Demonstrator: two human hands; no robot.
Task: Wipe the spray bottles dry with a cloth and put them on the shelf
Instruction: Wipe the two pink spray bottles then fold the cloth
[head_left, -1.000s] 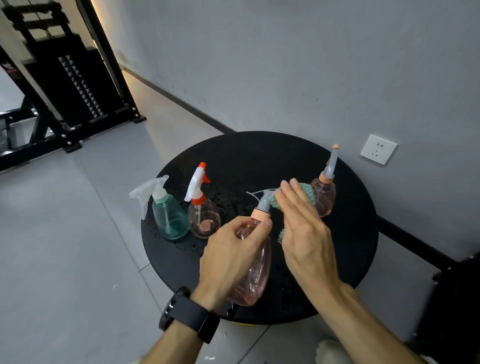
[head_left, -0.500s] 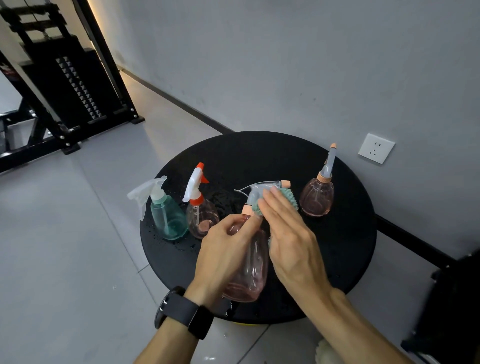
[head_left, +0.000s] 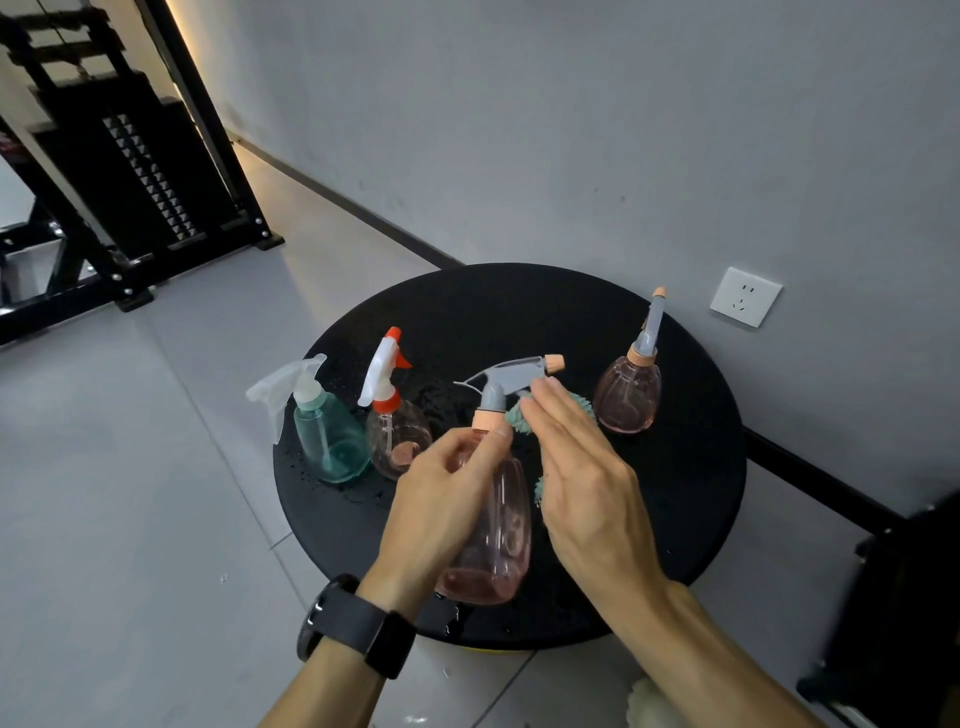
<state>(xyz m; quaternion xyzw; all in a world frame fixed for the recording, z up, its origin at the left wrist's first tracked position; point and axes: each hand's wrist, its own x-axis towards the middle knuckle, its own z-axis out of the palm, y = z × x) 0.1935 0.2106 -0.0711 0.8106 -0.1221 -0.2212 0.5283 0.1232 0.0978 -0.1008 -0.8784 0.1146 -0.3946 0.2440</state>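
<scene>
1. Far left on the round black table (head_left: 691, 467) there's a teal bottle (head_left: 332, 447) with a clear trigger head, and right beside it a small pink bottle with a white and orange trigger (head_left: 395, 431). Both are standing among water droplets, so I'd guess neither has been wiped yet.
2. The left hand (head_left: 441, 509), the one with a black watch (head_left: 358, 631) on the wrist, is clenched around the tall pink bottle (head_left: 498, 530), thumb up by its peach collar, holding it lifted over the near side of the table.
3. What changed: a second ago the cloth was up on the grey trigger head, now the head is uncovered and turned to point right, and the cloth sits lower by the neck. So I think the top is done and the body is next.
4. The right hand (head_left: 582, 478) presses the green cloth (head_left: 524, 418) against that bottle with flat fingers. The cloth is mostly hidden under the palm.
5. Far right stands a round pink bottle (head_left: 628, 395) with a thin grey nozzle, well apart from the hands.
6. Can't read any brands or labels on the bottles. The white wall socket (head_left: 745, 296) has no text I can read either. No shelf in view.
</scene>
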